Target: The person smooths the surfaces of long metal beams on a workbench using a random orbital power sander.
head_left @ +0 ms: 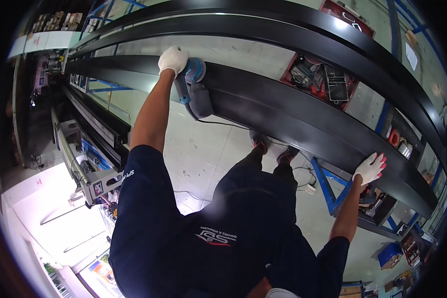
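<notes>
My left hand (173,59), in a white knit glove, is wrapped round the top of a blue orbital sander (195,71). A dark dust bag (200,101) hangs from the sander and a black cord trails away from it. The sander rests on a long black metal profile (278,107) that runs across the view. Further right, my right hand (370,169), gloved in white with pink-red fingertips, lies flat on the same profile, its fingers spread and holding nothing. The sander's pad underneath is mostly hidden.
More long black profiles (263,25) lie beyond. Past the worked profile sits a red tray (320,77) of tools and metal parts. Blue steel supports (328,186) stand underneath. My shoes (258,141) are close to the sander's cord (223,122). At left stands a machine rail (67,149).
</notes>
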Demonstrator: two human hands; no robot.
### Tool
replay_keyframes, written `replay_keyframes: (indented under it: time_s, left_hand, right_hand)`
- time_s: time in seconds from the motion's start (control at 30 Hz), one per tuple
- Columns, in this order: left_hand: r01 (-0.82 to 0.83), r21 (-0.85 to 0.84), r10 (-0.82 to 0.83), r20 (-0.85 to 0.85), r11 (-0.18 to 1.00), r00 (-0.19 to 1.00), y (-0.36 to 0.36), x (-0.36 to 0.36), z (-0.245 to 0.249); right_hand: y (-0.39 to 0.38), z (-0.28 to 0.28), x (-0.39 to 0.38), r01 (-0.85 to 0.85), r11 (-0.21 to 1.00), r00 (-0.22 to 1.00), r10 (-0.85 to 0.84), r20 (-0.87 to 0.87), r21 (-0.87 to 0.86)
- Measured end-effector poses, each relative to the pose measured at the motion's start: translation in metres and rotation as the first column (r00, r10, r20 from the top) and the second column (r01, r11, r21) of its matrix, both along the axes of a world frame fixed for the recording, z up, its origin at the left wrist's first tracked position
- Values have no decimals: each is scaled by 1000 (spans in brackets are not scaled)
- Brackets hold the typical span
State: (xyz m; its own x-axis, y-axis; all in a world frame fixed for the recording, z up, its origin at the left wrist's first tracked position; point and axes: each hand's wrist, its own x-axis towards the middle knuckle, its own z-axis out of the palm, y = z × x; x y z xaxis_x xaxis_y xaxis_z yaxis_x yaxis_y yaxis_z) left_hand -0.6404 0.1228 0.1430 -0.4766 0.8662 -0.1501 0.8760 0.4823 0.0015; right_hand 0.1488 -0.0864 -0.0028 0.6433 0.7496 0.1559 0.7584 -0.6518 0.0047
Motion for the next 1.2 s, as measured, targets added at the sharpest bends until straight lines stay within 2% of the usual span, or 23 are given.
replay_keyframes:
  time_s: [0.17, 0.4, 0.47, 0.53, 0.6, 0.73, 0.8, 0.87, 1.03, 1.13, 1.2]
  left_hand:
    - [51, -26, -51, 20, 998, 999, -2, 97, 7]
    - [205, 36, -207, 77, 978, 975, 2, 221, 7]
    - [238, 33, -241, 106, 971, 965, -4, 264, 13]
    - [266, -30, -254, 213, 964, 944, -14, 309, 32]
    - [338, 44, -341, 164, 940, 926, -20, 346, 10]
    - [471, 211, -506, 163, 856, 847, -55, 422, 1]
    - [524, 176, -551, 203, 834, 809, -68, 457, 1]
    - [566, 231, -610, 220, 791, 761, -82, 485, -5]
    - [660, 336, -739, 242, 672, 629, -116, 511, -19]
    - [648, 360, -737, 229, 671, 637, -134, 484, -19]
    - [618, 313, -689, 235, 721, 685, -138, 450, -9]
  right_hand:
    - [-4, -10, 4, -3, 1000, 1000, 3, -6, 9]
    - [0, -3, 3, 10, 1000, 998, -10, -61, -10]
    - [-2, -3, 3, 5, 1000, 997, -6, -72, -12]
    - [-2, -4, 3, 7, 999, 996, -10, -91, -31]
    - [0, -1, 3, 10, 999, 995, -14, -97, -43]
    - [-1, 4, 2, 2, 998, 994, -9, -110, -63]
    - [-1, 0, 3, -5, 999, 997, 1, -83, -54]
    - [-2, -2, 4, -4, 998, 996, -1, -85, -55]
    - [-1, -4, 7, -12, 998, 996, 6, -89, -58]
    - [-2, -5, 7, -15, 999, 995, 10, -100, -51]
    - [-3, -6, 7, -19, 999, 995, 14, -97, -46]
